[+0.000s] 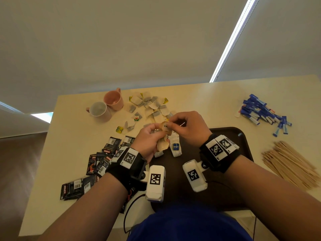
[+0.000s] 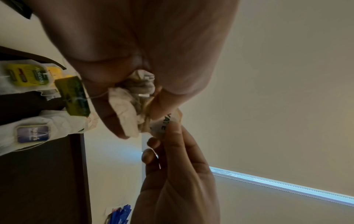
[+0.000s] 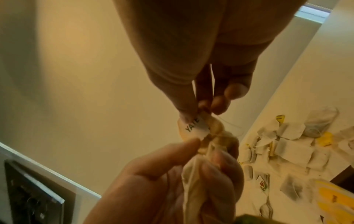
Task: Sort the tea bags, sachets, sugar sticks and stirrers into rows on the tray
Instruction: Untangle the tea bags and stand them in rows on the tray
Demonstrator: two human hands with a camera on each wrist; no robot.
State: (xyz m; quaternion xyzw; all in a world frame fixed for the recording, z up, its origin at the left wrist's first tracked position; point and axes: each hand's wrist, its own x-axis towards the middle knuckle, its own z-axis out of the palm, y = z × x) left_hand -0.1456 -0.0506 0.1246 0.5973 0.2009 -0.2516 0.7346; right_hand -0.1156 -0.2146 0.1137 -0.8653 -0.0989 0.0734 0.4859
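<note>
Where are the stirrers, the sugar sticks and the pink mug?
stirrers (image 1: 289,164), head view, middle of the wooden pile right of the tray.
sugar sticks (image 1: 262,111), head view, centre of the blue heap.
pink mug (image 1: 116,100), head view, its outer wall.

Much of the tray (image 1: 243,136) is covered by both forearms. The tag (image 3: 194,126) lettering is partly hidden under a fingertip. The sachets (image 1: 104,159) are partly hidden by the left wrist; their print is too small to be read.
</note>
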